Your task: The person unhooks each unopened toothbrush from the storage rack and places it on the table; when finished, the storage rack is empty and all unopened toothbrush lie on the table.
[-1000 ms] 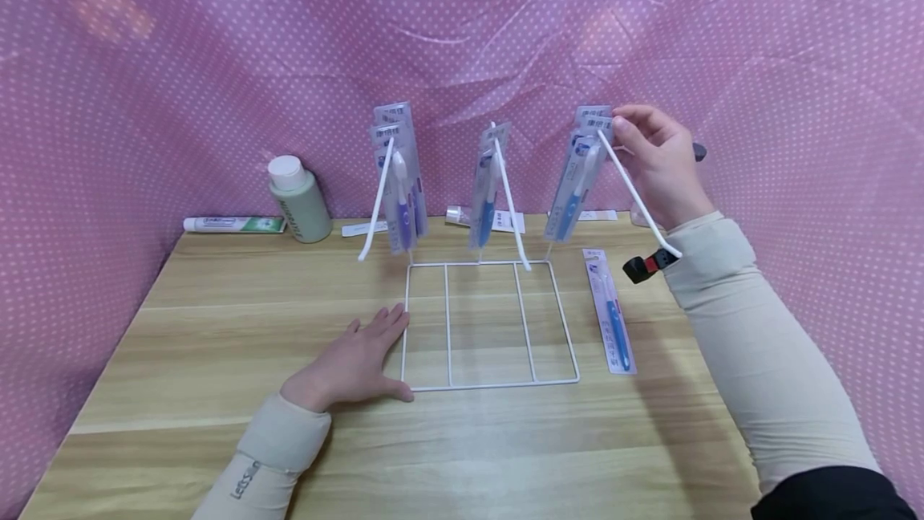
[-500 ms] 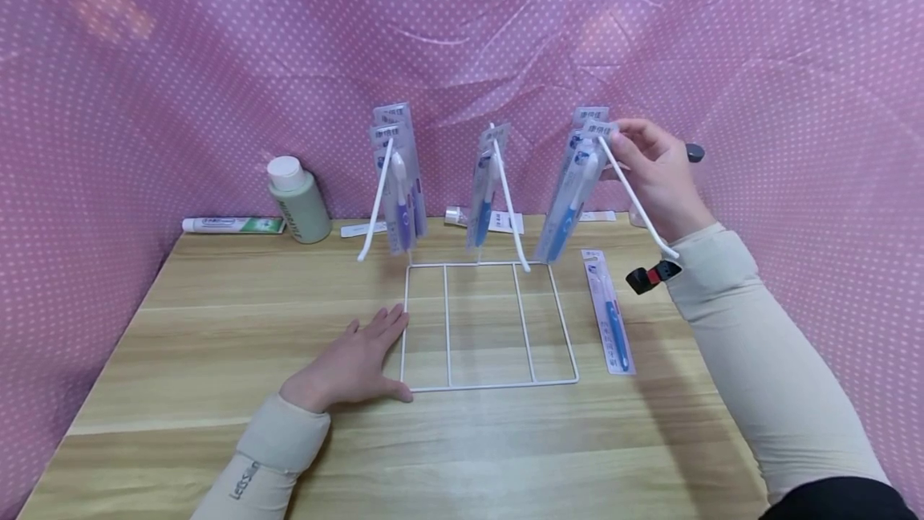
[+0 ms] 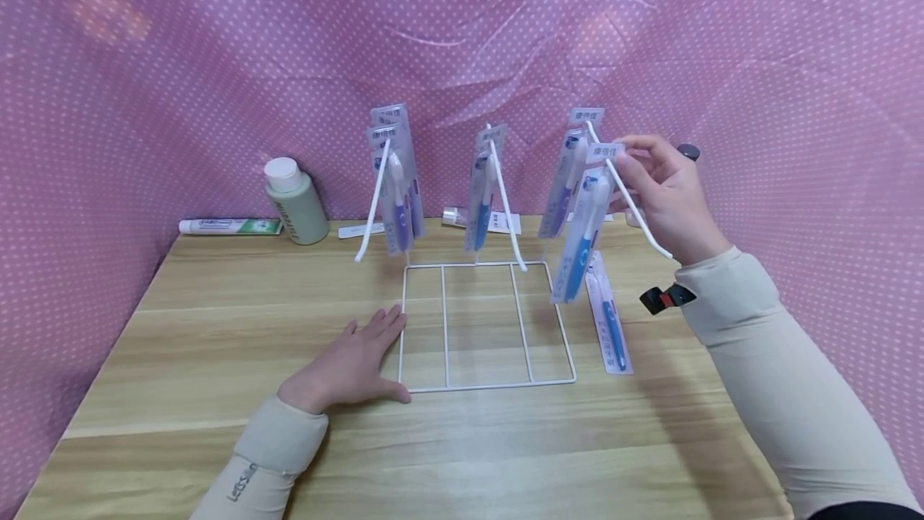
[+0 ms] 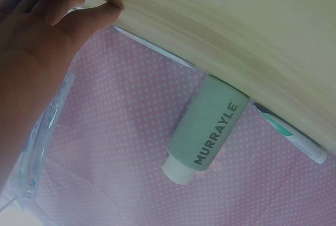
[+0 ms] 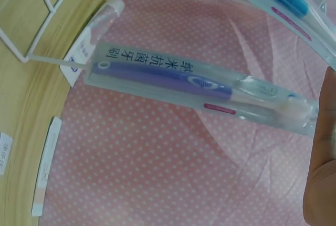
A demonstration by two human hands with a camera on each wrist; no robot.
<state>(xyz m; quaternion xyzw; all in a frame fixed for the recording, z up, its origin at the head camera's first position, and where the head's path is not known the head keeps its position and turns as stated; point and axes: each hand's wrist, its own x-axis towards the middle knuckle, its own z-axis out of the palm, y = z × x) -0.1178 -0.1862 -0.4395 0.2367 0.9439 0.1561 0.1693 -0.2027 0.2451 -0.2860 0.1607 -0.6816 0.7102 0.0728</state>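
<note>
1. Head view: the right hand pinches the card top of a blue-handled packaged toothbrush, which hangs on the right prong of a white wire rack.
2. Behind it on that prong hangs a purple-handled packaged toothbrush; the right wrist view shows the two packs apart.
3. Fingers spread wide, the left hand lies on the bench, touching the left edge of the rack's base.
4. Just right of the base lies a flat blue toothbrush pack, its top slightly overlapped by the hanging one in the head view.
5. Purple packs crowd the left prong; a blue pack hangs from the middle one, partly hiding a silver-capped tube at the back.
6. Farther left stand a green MURRAYLE bottle and, lying beside it, a toothpaste tube, before a pink dotted curtain.
</note>
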